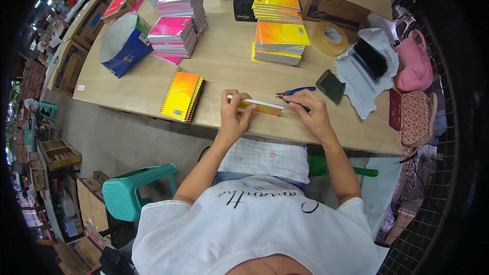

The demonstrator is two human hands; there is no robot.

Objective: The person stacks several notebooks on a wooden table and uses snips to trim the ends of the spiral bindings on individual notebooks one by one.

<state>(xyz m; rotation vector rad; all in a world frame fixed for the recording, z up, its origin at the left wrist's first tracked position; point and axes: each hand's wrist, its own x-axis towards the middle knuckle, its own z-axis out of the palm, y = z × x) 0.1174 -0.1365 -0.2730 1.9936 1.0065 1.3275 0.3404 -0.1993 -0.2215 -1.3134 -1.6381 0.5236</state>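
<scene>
My left hand point(234, 116) is closed on a small notebook point(267, 107) with an orange-yellow cover, tilted up near the table's front edge so its long edge shows. In my right hand point(313, 113) are small blue-handled pliers point(299, 90), their jaws pointing left just above the notebook's right end. Whether the jaws touch it, I cannot tell. To the left of my left hand lies a pile of spiral-bound notebooks point(182, 95) with yellow-orange covers. Beyond my hands stand stacked yellow notebooks point(281, 34). Pink-covered notebooks point(172, 27) are stacked farther left.
Right of my hands are a dark block point(331, 86), a white cloth point(360, 91) with black wire spirals point(372, 60), a tape roll point(318, 40) and bags point(416, 119). A cardboard box point(326, 2) and blue carton point(127, 53) stand farther back. A green stool point(122, 196) is lower left.
</scene>
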